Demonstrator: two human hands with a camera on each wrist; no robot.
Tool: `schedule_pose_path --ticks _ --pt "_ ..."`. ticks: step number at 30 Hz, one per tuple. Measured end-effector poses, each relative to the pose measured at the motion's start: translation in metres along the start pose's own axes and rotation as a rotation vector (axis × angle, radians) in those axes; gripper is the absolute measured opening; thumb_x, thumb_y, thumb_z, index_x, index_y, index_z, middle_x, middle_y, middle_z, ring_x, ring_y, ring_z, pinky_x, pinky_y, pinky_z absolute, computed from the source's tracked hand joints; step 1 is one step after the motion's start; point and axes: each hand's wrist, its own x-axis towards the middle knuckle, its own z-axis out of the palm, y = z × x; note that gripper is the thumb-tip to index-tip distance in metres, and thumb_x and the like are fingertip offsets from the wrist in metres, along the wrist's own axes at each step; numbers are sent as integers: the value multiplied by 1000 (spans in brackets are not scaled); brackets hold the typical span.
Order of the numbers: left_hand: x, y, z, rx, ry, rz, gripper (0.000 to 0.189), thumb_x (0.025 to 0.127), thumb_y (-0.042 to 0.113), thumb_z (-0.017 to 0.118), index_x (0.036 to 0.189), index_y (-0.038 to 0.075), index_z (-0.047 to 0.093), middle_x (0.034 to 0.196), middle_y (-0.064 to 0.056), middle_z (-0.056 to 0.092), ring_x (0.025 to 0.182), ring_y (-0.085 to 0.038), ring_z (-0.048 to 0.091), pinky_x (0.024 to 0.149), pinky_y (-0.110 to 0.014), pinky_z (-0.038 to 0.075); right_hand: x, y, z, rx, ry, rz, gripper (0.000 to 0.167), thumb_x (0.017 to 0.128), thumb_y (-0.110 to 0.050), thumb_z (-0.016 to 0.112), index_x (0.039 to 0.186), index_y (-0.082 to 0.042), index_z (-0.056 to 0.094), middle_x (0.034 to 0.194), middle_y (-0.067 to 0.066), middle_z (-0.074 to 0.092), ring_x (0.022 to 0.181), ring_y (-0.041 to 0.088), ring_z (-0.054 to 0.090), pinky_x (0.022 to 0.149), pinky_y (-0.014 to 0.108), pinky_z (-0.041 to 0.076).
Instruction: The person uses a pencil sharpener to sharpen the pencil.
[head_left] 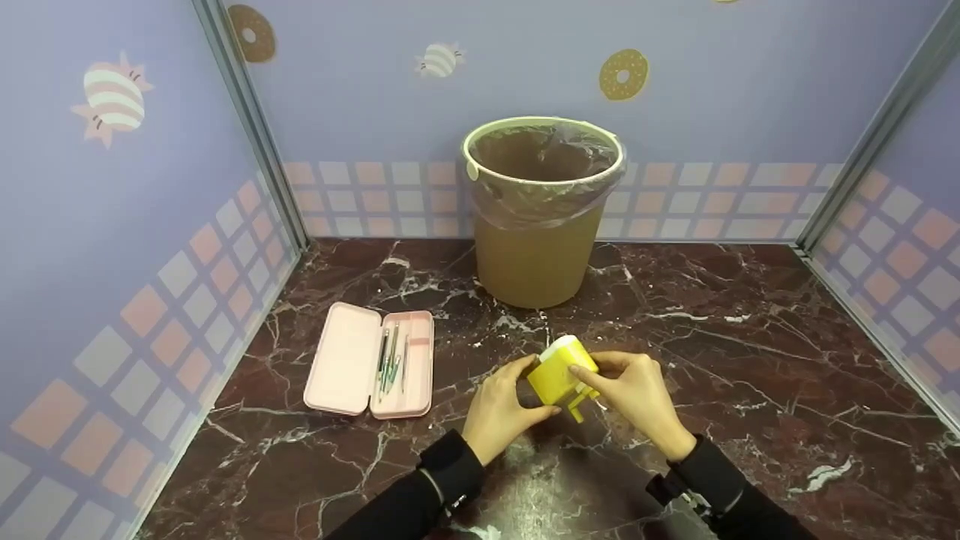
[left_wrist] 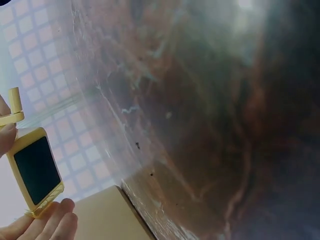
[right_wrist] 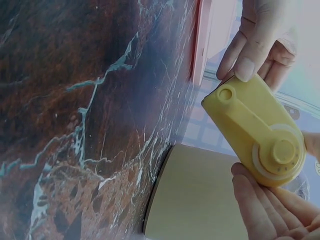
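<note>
A yellow hand-crank pencil sharpener (head_left: pixel 556 373) is held tilted above the table between both hands. My left hand (head_left: pixel 499 409) grips its left end, thumb on the near side and fingers on the far side. From the right, my right hand (head_left: pixel 637 394) holds it with the thumb across its body. In the right wrist view, the sharpener's crank arm (right_wrist: pixel 250 119) and round knob face the camera. A dark flat panel (left_wrist: pixel 37 170) shows on another side in the left wrist view, where left-hand fingers (left_wrist: pixel 57 220) touch the lower edge.
Left of the hands lies an opened pink pencil case (head_left: pixel 341 360) holding several slim pens or pencils (head_left: pixel 388 360). A tan trash bin (head_left: pixel 536 255) with a clear liner stands behind the hands, near the back wall. Patterned panels (head_left: pixel 405 195) border the dark marbled table (head_left: pixel 720 337).
</note>
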Motion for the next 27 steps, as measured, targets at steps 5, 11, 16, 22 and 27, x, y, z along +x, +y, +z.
schedule_pose_path --ticks 5,11,16,22,27 --pt "3 -2 -1 -29 4 10 73 73 31 92 135 5 62 131 -14 71 117 -29 70 103 -44 55 1 0 0 -6 -1 -2 39 87 -33 81 110 -2 78 104 18 80 79 18 77 64 19 55" --pt "7 -5 -7 -100 -36 25 69 72 26 91 131 4 64 122 -15 75 109 -29 72 97 -43 57 2 -2 -3 -18 -25 6 41 86 -34 82 111 -3 78 103 17 80 66 10 71 59 20 53" --pt "12 -9 -17 -195 -97 52 67 73 24 91 131 3 65 122 -15 75 108 -28 74 98 -44 58 1 -5 -7 -9 -61 6 44 86 -37 81 113 -2 77 102 18 80 66 10 73 56 22 56" --pt "18 -14 -33 -282 -205 65 64 75 24 90 129 2 66 124 -16 74 107 -28 75 97 -41 59 2 -4 -19 17 -165 -93 45 89 -36 79 119 -3 74 107 17 79 80 14 78 64 22 60" --pt "25 -20 -44 -403 -326 9 64 77 21 89 132 -2 63 127 -20 71 108 -30 74 96 -39 60 3 1 -36 -15 -273 -318 53 87 -30 81 128 0 68 122 20 74 88 19 79 73 25 62"
